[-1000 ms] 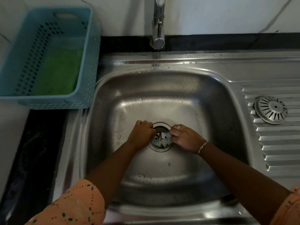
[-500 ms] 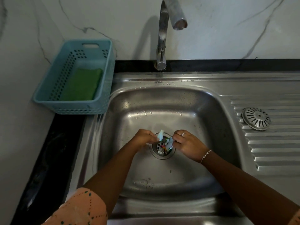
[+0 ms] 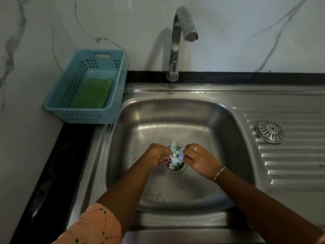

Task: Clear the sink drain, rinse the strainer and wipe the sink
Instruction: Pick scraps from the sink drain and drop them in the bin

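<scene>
A steel sink (image 3: pixel 175 191) has its round drain (image 3: pixel 175 170) in the middle of the basin. Crumpled paper scraps (image 3: pixel 175 153), white with green and red print, stick up out of the drain. My left hand (image 3: pixel 156 154) pinches the scraps from the left. My right hand (image 3: pixel 198 158), with a ring and a bracelet, pinches them from the right. More scraps lie lower in the drain hole. The round metal strainer (image 3: pixel 269 131) lies on the ribbed drainboard at the right.
A curved tap (image 3: pixel 177 43) stands behind the basin, with no water running. A light blue plastic basket (image 3: pixel 70 95) on the black counter at the left holds a green cloth (image 3: pixel 92 93). Marble wall runs behind and along the left.
Both hands have lifted the scraps a little out of the drain and gathered them between the fingertips. The view has tilted up, showing more of the tap and wall.
</scene>
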A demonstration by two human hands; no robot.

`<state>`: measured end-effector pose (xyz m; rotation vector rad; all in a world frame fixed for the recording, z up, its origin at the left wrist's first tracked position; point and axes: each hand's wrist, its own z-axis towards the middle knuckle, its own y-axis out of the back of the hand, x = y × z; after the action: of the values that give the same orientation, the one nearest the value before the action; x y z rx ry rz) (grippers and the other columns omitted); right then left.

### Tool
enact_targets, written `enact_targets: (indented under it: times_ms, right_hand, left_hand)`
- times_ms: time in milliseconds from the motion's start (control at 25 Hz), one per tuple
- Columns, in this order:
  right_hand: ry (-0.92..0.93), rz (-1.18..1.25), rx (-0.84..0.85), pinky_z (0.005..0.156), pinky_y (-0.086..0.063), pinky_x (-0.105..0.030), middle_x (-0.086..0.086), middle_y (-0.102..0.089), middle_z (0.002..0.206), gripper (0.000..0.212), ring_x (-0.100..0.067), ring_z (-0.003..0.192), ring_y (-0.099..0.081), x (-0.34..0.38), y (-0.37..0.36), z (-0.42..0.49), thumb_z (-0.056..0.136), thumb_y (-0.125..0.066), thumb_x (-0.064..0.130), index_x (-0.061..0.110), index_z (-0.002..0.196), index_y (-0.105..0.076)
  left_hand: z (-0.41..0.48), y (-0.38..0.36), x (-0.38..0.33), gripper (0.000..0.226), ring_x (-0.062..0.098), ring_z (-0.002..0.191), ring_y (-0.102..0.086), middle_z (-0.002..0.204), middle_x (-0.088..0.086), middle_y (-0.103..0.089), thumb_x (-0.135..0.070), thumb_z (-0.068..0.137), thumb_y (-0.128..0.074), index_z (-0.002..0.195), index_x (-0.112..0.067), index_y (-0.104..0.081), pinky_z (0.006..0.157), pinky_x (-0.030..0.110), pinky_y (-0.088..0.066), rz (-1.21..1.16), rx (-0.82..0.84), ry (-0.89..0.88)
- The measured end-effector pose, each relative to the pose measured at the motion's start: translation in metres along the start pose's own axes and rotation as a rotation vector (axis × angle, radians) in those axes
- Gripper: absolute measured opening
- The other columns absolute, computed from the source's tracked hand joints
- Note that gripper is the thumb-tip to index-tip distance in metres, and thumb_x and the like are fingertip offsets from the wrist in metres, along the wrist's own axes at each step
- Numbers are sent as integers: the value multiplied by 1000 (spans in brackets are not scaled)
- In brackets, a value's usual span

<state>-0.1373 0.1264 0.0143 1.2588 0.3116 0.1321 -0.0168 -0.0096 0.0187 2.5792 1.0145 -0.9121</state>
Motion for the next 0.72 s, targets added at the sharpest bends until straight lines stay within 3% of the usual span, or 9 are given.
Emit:
enact_targets:
  times_ms: [360, 600, 720]
  right_hand:
    - [59, -26, -28, 72, -57, -26, -1, -72, 75, 25, -19, 73, -70, 3, 17, 16, 53, -88, 19, 17, 72, -72]
    - [213, -9, -194, 73, -55, -28, -2, -69, 74, 14, -21, 75, -68, 20, 46, 40, 66, -80, 11, 14, 70, -67]
    - [302, 20, -297, 74, -53, -29, -2, -67, 72, 11, -22, 76, -67, 49, 65, 50, 76, -70, 7, 13, 69, -66]
  left_hand:
    - [-25, 8, -3, 28, 13, 58, -52, 62, 7, -56, 9, 73, -62, 56, -11, -52, 55, 21, -44, 182, -186, -341]
    - [-86, 25, 20, 35, 12, 55, -47, 55, 1, -52, 10, 69, -65, 49, -14, -50, 59, 25, -41, 106, -425, -472]
    - [-129, 34, 47, 36, 7, 51, -46, 53, -4, -52, 7, 69, -66, 49, -18, -50, 50, 18, -37, 111, -586, -515]
